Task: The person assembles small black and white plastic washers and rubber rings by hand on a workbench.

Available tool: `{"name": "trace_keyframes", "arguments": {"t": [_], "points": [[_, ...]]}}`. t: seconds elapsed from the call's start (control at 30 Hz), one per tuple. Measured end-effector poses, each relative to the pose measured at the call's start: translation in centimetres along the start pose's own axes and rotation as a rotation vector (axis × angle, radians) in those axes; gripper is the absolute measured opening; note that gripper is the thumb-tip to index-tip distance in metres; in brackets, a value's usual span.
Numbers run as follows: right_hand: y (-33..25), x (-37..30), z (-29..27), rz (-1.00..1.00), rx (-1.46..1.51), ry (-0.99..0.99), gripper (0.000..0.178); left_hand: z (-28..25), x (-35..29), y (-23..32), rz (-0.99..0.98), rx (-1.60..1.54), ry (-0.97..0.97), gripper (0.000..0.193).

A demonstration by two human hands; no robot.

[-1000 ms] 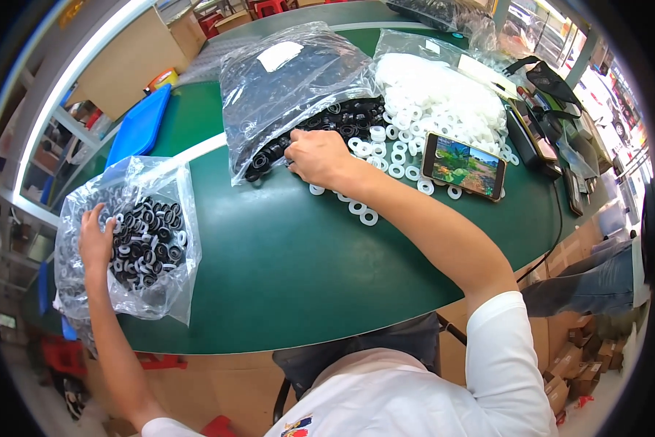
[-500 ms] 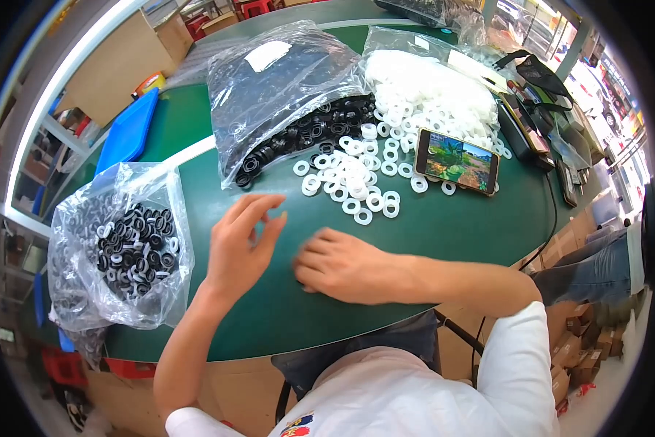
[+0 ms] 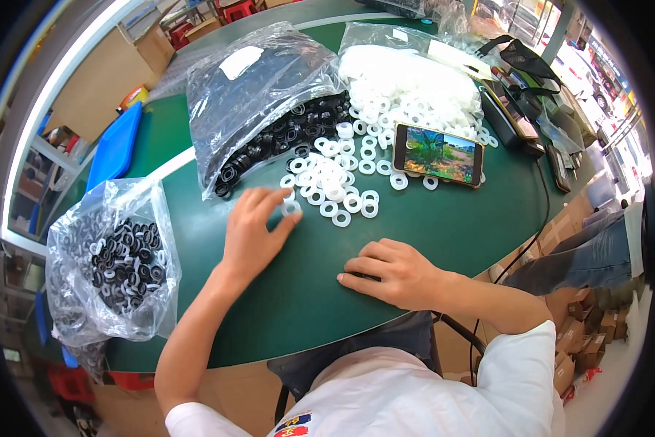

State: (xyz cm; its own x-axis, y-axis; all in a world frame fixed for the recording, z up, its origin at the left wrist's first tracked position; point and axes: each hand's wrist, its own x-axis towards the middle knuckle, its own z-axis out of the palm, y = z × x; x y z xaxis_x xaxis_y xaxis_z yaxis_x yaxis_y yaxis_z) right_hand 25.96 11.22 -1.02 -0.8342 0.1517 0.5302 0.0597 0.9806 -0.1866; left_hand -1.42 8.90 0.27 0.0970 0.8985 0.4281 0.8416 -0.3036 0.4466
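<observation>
My left hand (image 3: 253,231) is at the near-left edge of a loose heap of white rings (image 3: 327,178), with a white ring (image 3: 292,208) between its thumb and fingertips. My right hand (image 3: 394,274) rests over the green table to the right, fingers curled inward; a dark spot shows between thumb and fingers, but what it is I cannot make out. Black rings (image 3: 283,134) spill from a large clear plastic bag (image 3: 258,69) beyond my left hand. At the left, an open clear bag (image 3: 72,280) contains black and white rings (image 3: 129,264) mixed together.
A phone (image 3: 439,154) showing a picture leans on the white rings. Behind it lies a bag of white rings (image 3: 407,69). Black cases and a pouch (image 3: 520,58) crowd the right edge, with a cable (image 3: 546,197) hanging down. A blue tray (image 3: 116,146) stands far left.
My left hand has moved slightly right and closed on a white ring at the heap's edge. My right hand has drawn away to the right. The whole view has shifted a little.
</observation>
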Motion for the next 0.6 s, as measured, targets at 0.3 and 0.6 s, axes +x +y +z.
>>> {"name": "trace_keyframes", "arguments": {"t": [0.3,0.6], "points": [[-0.4,-1.3,-0.7,0.045,0.103,-0.043,0.023,-0.9,-3.8,4.2,0.135,-0.235,-0.353,0.050],[-0.8,-1.3,-1.8,0.248,0.138,-0.023,0.036,-0.2,-4.5,4.5,0.089,-0.232,-0.319,0.054]]}}
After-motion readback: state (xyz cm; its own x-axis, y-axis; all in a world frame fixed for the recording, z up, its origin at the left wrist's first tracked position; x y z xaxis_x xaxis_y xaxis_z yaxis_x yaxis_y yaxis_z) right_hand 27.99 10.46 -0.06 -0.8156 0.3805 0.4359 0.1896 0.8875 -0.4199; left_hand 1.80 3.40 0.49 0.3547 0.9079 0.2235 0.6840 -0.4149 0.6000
